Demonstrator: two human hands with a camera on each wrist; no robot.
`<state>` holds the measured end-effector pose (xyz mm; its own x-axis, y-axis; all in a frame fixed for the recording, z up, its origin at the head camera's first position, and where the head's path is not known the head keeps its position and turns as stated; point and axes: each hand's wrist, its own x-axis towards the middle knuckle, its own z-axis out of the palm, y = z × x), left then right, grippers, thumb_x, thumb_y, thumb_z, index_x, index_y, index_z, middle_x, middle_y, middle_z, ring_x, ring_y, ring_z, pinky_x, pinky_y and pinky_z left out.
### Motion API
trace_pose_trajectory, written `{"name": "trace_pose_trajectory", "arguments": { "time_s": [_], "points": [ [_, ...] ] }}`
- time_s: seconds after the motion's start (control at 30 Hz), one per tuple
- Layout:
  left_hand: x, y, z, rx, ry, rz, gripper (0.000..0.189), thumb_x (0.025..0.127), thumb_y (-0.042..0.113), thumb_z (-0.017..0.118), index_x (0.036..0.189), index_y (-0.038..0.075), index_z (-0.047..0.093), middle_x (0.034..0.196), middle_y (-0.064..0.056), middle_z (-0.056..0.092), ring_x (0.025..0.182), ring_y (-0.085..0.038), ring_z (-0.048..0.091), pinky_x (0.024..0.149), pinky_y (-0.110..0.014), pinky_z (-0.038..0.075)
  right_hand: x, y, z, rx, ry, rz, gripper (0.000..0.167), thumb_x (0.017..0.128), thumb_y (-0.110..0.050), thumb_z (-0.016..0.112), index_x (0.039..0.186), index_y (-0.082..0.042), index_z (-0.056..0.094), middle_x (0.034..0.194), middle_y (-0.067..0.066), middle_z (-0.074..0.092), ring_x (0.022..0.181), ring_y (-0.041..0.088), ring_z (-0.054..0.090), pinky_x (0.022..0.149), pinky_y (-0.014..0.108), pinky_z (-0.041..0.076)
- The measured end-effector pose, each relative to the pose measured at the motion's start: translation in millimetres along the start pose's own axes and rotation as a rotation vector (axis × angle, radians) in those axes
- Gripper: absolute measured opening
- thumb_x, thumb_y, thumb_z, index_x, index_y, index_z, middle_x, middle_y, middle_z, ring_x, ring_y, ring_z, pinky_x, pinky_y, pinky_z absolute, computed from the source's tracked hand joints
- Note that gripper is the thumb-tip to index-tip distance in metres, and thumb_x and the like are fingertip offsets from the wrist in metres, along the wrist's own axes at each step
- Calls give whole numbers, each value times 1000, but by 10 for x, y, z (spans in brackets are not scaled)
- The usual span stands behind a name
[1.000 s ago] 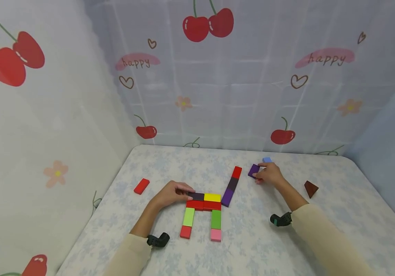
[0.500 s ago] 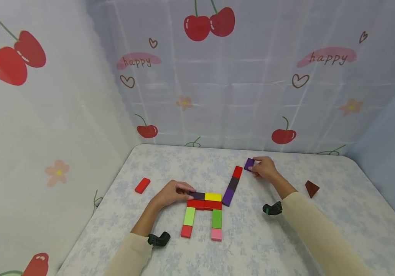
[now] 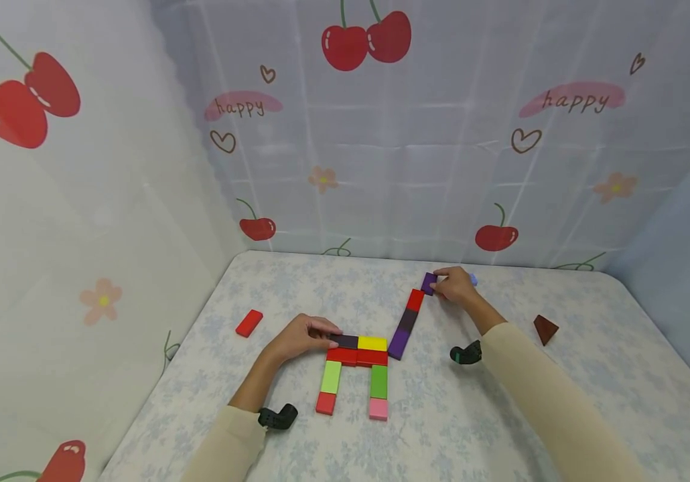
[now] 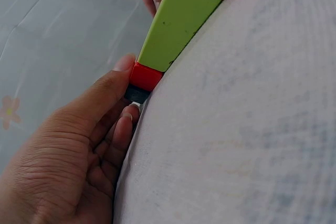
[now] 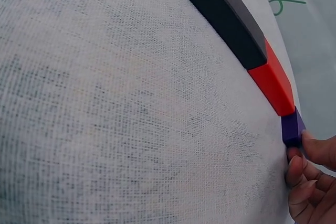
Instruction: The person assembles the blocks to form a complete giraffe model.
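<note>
My right hand (image 3: pixel 456 286) pinches a purple block (image 3: pixel 429 282) between thumb and fingers, at the far end of a slanting row. That row runs from a red block (image 3: pixel 415 300) through a black block (image 3: pixel 408 320) to another purple block (image 3: pixel 398 345). In the right wrist view the held block (image 5: pixel 292 128) sits against the red one. My left hand (image 3: pixel 300 336) grips the left end of a dark block (image 3: pixel 348 342) beside a yellow block (image 3: pixel 372 343). Red blocks (image 3: pixel 341 356) lie below these, with two legs, light green (image 3: pixel 331 377) and green (image 3: pixel 379 381), leading down.
A loose red block (image 3: pixel 249 323) lies to the left, and a dark brown triangular block (image 3: pixel 545 329) to the right. A light blue block (image 3: pixel 473 280) shows partly behind my right hand. The legs end in a red block (image 3: pixel 325 403) and a pink block (image 3: pixel 378 409).
My right hand has carried the purple block left and away from me, up to the red end of the slanting row. The left hand has stayed in place on the dark block.
</note>
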<state>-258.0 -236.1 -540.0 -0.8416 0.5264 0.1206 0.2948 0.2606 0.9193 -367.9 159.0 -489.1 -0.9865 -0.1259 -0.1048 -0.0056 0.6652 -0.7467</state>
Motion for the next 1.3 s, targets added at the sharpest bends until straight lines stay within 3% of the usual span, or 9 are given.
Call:
{"name": "trace_pose_trajectory", "arguments": {
  "time_s": [0.3,0.5,1.0,1.13,1.3],
  "points": [
    [-1,4,20,18,-9,10,28,86,13,83,114,13,80,109,-2,74,83,-16,61,72,-26,51,37,-24,40,22,38,45,48,96,-13,69,137,9,58,64,2,59,54,11,52,54,27,45],
    [4,13,20,18,-8,5,28,86,14,83,114,16,80,109,-1,74,84,-17,60,72,-26,50,36,-37,68,1,56,20,47,95,-16,72,135,7,61,71,4,62,55,12,52,54,28,46],
    [3,14,15,14,-2,-1,28,86,13,83,114,13,80,109,-2,74,84,-16,60,72,-25,50,43,-37,78,-3,30,36,50,95,-18,74,139,2,60,76,8,62,56,15,55,56,28,47],
    [-3,22,12,14,1,-3,28,86,12,83,114,13,80,109,-2,74,86,-16,61,73,-25,51,-8,-53,53,-54,81,-43,47,96,-19,72,136,4,62,89,17,69,65,21,62,60,31,52],
    [-12,41,8,18,4,-8,27,86,12,83,113,15,80,109,-1,74,85,-16,61,73,-26,51,-73,7,-59,-200,257,-189,35,97,-18,70,126,3,69,103,22,72,85,32,67,68,43,54]
  ]
}}
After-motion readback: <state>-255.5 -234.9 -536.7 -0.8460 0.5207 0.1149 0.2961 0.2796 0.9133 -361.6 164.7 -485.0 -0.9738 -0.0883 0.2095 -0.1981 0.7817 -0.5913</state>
